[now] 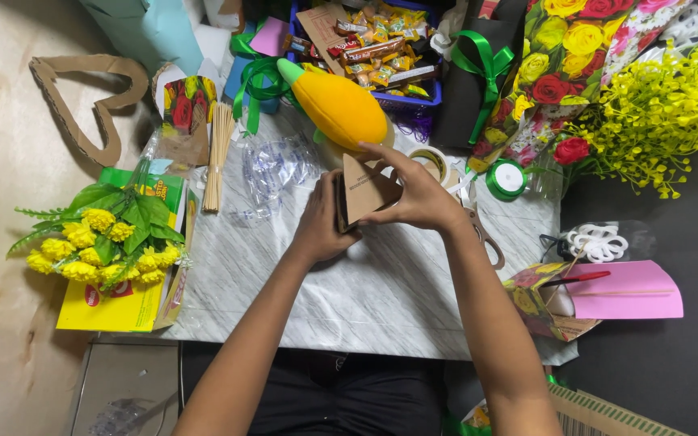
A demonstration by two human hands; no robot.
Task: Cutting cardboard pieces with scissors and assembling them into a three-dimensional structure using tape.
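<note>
I see both hands, left and right, grasping a brown cardboard piece above the marble worktop; just beyond, a plush corn; behind it a blue basket of wrapped sweets; far left, a yellow-green packet under yellow flowers.

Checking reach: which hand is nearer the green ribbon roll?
Right. The right hand lies just left of the green ribbon roll; the left hand sits farther left, behind the cardboard piece.

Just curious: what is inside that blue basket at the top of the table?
The blue basket holds a heap of small wrapped sweets in yellow, red and brown wrappers. A brown card piece lies over its left side. Whatever lies beneath the heap is covered.
</note>
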